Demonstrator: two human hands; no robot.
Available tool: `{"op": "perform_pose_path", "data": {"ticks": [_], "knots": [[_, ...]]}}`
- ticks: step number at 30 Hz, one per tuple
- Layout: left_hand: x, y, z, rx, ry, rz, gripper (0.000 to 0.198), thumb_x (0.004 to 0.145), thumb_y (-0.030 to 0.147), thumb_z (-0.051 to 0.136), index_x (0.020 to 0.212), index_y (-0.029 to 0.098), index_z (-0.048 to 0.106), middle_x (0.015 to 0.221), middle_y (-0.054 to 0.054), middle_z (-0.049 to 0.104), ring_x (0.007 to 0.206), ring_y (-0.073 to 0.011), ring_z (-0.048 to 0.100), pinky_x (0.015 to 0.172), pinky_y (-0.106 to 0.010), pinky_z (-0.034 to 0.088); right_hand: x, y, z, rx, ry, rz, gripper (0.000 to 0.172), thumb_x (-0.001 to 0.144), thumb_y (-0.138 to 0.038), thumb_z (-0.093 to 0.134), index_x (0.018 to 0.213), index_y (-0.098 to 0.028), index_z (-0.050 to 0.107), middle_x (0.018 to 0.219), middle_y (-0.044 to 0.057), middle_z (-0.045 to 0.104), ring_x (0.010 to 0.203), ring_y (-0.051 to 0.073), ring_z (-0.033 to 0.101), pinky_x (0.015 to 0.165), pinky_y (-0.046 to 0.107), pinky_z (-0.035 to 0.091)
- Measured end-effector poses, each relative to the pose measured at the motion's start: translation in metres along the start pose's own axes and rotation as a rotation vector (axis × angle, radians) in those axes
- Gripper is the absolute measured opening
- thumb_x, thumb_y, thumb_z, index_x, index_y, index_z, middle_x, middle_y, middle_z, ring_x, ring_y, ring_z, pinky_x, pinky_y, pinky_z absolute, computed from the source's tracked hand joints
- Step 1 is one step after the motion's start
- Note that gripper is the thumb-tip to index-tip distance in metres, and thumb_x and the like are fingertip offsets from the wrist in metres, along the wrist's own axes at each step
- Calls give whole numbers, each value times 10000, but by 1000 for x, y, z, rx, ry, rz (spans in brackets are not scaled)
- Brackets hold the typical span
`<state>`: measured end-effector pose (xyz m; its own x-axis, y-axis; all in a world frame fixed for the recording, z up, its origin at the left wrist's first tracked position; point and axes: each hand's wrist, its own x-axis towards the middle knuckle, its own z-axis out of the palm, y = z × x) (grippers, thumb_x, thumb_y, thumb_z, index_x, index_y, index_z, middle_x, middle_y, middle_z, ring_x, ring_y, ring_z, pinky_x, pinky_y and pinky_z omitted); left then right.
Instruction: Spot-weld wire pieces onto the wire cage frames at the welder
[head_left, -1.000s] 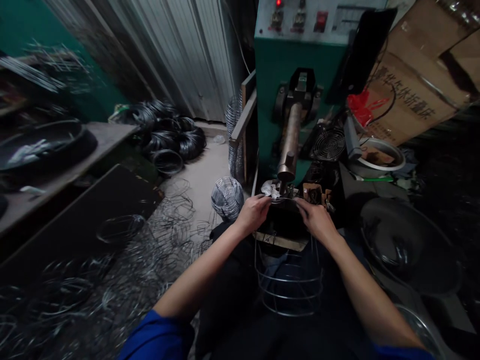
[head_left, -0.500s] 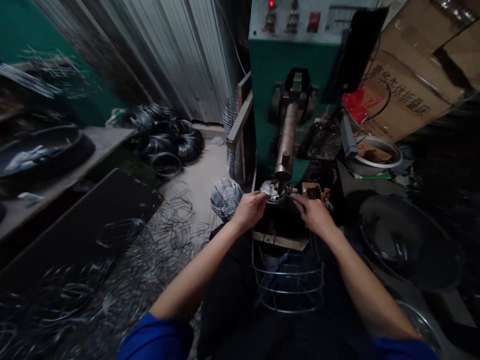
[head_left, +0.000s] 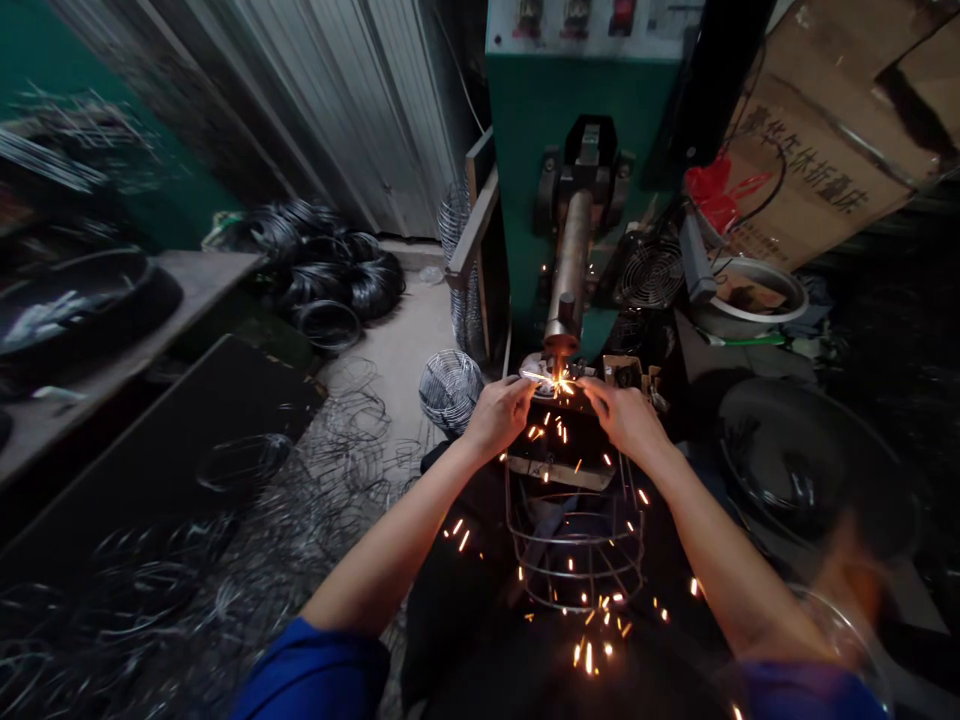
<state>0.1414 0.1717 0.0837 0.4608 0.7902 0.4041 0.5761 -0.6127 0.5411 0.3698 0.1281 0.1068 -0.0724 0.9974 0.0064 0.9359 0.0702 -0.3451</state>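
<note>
One left hand (head_left: 498, 416), one right hand (head_left: 628, 418), both pinched on the top of one wire basket (head_left: 577, 541), which hangs below and between them. One green machine (head_left: 525, 135), sparking, ahead; one wirework stack (head_left: 451, 390) beside the left hand. Wire-strewn grey floor (head_left: 409, 345) leftward; ribbed wall (head_left: 360, 120) beyond.

On my left, a tabletop (head_left: 214, 268) carries a black basin (head_left: 169, 292) with pale pieces in it. Beyond it, coils of dark wire (head_left: 373, 282) lie on the floor (head_left: 409, 335) near a corrugated metal wall (head_left: 360, 110). To my right I see a tilted cardboard box (head_left: 840, 130), a red plastic bag (head_left: 714, 192) against it, a pale bowl (head_left: 739, 326) and a round fan grille (head_left: 651, 274).
</note>
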Motion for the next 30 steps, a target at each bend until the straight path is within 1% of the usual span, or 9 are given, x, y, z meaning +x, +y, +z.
{"op": "perform_pose_path", "data": {"ticks": [4, 7, 10, 15, 19, 22, 25, 30], "knots": [[-1, -1, 0, 44, -5, 21, 221, 912, 107, 470, 922, 153, 686, 830, -64, 656, 712, -144, 599, 670, -227, 418, -1, 1, 3, 12, 35, -21, 379, 1000, -328, 452, 1346, -358, 601, 1076, 36, 755, 916, 267, 720, 772, 342, 536], [-3, -2, 2, 84, -9, 33, 236, 922, 111, 442, 943, 156, 673, 866, -75, 656, 743, -159, 611, 690, -243, 442, -1, 4, 8, 0, 52, -36, 376, 1005, -318, 449, 1349, -346, 598, 1066, 49, 758, 920, 270, 725, 771, 346, 546], [-6, -3, 5, 141, 0, 40, 259, 949, 146, 411, 1006, 159, 663, 920, -93, 657, 770, -174, 626, 705, -260, 475, -2, 8, 14, 24, 83, -72, 376, 1005, -291, 455, 1353, -319, 595, 1103, 57, 750, 958, 270, 722, 798, 346, 560], [-10, -5, 11, 220, -16, 26, 305, 947, 141, 393, 1142, 150, 627, 980, -112, 646, 804, -186, 641, 711, -270, 516, -2, 15, 24, 109, 150, -143, 369, 1004, -261, 460, 1342, -272, 606, 1199, 64, 716, 1046, 264, 704, 907, 365, 558], [-10, -5, 12, 266, -45, 4, 300, 947, 138, 392, 1118, 158, 638, 952, -102, 635, 779, -183, 640, 696, -270, 527, -1, 18, 28, 187, 180, -166, 361, 999, -268, 469, 1329, -267, 617, 1241, 54, 695, 1083, 263, 691, 951, 374, 551], [-10, -5, 12, 276, -44, 0, 284, 943, 140, 408, 1099, 167, 644, 955, -98, 637, 791, -182, 643, 704, -268, 531, -1, 19, 30, 250, 188, -176, 359, 994, -272, 468, 1319, -273, 622, 1271, 41, 678, 1105, 258, 680, 970, 372, 545], [-10, -5, 12, 268, -33, 2, 275, 943, 140, 409, 1075, 169, 649, 954, -97, 637, 800, -180, 642, 721, -266, 530, 0, 21, 32, 293, 201, -184, 353, 994, -302, 465, 1303, -272, 632, 1278, 39, 674, 1089, 261, 687, 951, 379, 556], [-11, -7, 12, 231, -19, 3, 277, 935, 138, 419, 1080, 171, 653, 972, -106, 638, 795, -186, 638, 717, -274, 518, 1, 23, 35, 358, 228, -177, 325, 986, -337, 471, 1225, -263, 678, 1215, 45, 709, 1069, 264, 696, 906, 369, 562]]}}
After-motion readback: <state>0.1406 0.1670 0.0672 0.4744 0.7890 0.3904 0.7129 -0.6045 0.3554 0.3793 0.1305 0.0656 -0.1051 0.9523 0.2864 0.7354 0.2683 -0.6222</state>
